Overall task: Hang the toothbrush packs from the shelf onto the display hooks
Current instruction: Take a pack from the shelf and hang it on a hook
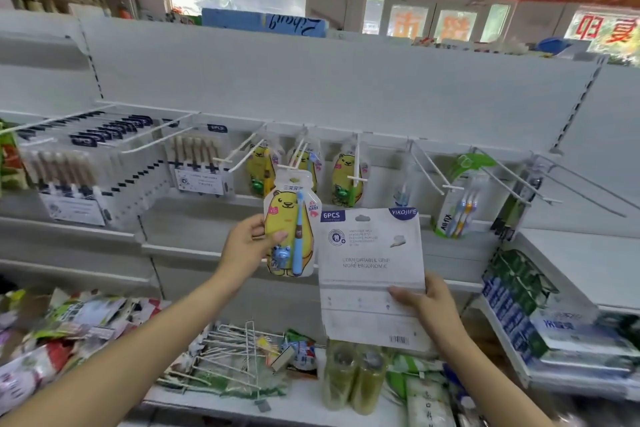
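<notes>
Head view is showing many packs hung already — left hand [250, 242] pinching bear toothbrush pack [289, 225] at a display hook [300, 152], right hand [427, 302] gripping white six-piece pack [372, 274]; more are lying on the shelf [304, 392].

Both bare forearms reach up and forward from the bottom edge, left from lower left, right from lower right. Left hand [247, 241] raised, wrist bent slightly back, thumb laid across the front of the yellow bear toothbrush pack [289, 225], fingers hidden behind it, pinching its left edge. Right hand [424, 298] lower, thumb on the front of the white 6PCS pack [372, 274], fingers curled behind its right lower edge. Hands are apart, the two packs between them.
</notes>
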`<action>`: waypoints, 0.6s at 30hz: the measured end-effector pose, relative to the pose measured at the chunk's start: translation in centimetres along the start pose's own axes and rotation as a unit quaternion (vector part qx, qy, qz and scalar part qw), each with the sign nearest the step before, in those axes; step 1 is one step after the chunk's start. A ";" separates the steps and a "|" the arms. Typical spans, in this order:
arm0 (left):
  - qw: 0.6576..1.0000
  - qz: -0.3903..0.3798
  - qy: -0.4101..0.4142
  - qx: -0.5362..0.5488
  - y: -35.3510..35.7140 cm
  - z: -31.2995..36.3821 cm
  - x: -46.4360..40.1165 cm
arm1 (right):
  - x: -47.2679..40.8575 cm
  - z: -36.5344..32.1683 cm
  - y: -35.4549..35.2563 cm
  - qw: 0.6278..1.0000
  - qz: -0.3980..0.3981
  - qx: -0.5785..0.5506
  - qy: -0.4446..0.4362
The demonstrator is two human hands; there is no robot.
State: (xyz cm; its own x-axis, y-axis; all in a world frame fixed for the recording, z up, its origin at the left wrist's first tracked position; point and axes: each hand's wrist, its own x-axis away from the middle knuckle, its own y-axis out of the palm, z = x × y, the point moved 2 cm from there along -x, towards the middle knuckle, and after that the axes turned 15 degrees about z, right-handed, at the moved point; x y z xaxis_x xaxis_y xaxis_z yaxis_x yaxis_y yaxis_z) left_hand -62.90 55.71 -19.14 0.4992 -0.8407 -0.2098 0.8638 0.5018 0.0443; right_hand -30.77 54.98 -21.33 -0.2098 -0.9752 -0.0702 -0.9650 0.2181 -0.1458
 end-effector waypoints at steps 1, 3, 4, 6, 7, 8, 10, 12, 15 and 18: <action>1.000 -0.005 -0.002 0.005 -0.2 0.1 -0.3 | 0.3 -0.1 0.5 1.000 0.004 0.002 0.000; 1.000 -0.011 -0.006 0.011 -0.4 0.2 -1.1 | 0.9 -0.3 1.3 1.000 0.008 0.001 0.000; 1.000 -0.012 -0.007 0.012 -0.6 0.1 -1.5 | 1.0 -0.3 1.7 1.000 0.009 0.002 0.000; 1.000 -0.018 -0.007 0.011 -0.7 -0.1 -2.2 | 1.3 -0.2 2.2 1.000 0.011 0.005 0.002; 1.000 -0.021 -0.007 0.008 -0.7 -0.1 -2.4 | 1.4 -0.2 2.5 1.000 0.012 0.004 0.002; 1.000 -0.022 -0.006 0.002 -0.7 -0.2 -2.7 | 1.5 -0.3 2.7 1.000 0.015 0.003 0.001; 1.000 -0.022 0.003 -0.015 -0.8 -0.4 -3.2 | 1.6 -0.4 3.1 1.000 0.021 0.003 0.001; 0.999 -0.011 0.018 -0.038 -1.0 -0.4 -3.7 | 1.6 -0.4 3.3 1.000 0.024 0.007 0.002; 0.995 0.003 0.059 -0.082 -1.2 -0.1 -4.0 | 1.4 -0.2 3.6 0.999 0.033 0.017 -0.001; 0.990 -0.008 0.089 -0.106 -1.0 0.3 -4.1 | 1.1 0.0 4.0 0.999 0.036 0.021 -0.002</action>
State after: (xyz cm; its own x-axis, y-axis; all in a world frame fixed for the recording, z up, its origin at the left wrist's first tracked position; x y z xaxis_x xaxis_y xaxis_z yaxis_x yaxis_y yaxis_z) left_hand -65.74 58.58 -18.09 0.4501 -0.8088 -0.3785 0.8281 0.5366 -0.1620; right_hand -34.89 54.74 -21.96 -0.2778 -0.9568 -0.0858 -0.9401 0.2891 -0.1808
